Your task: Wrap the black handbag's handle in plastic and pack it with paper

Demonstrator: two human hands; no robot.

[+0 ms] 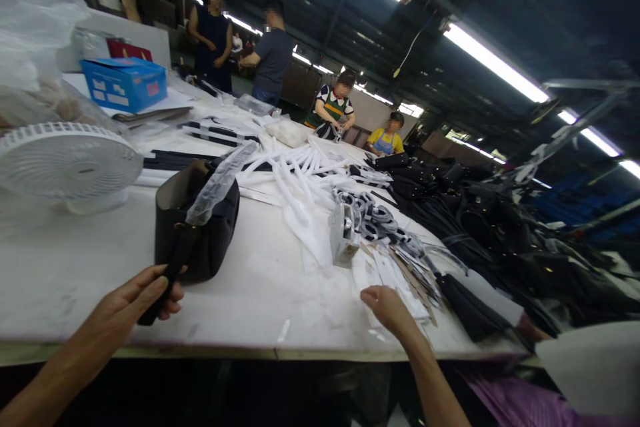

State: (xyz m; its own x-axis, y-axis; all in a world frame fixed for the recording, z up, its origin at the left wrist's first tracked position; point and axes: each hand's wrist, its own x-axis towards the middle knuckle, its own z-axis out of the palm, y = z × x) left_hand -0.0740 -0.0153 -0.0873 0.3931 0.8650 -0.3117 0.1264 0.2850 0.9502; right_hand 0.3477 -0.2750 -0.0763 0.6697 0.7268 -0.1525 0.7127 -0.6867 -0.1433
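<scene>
A black handbag (220, 240) stands on the white table at left, its top open on a grey lining. My left hand (145, 293) is closed round the bag's black strap (183, 253), near the table's front edge. Clear plastic wrap (220, 187) covers the strap's upper part. To the right, my right hand (385, 307) is held over the table with its fingers curled together. What those fingers hold, if anything, is hidden. Just beyond it stands a grey tape dispenser (344, 237), beside flat paper and card strips (405, 280).
A white fan (75, 163) and a blue box (125, 83) stand at left. White foam strips (295, 180) and coiled grey-black straps (375, 213) lie mid-table. Black bags (480, 213) are heaped at right. Several people are beyond the table, one in a yellow top (387, 140).
</scene>
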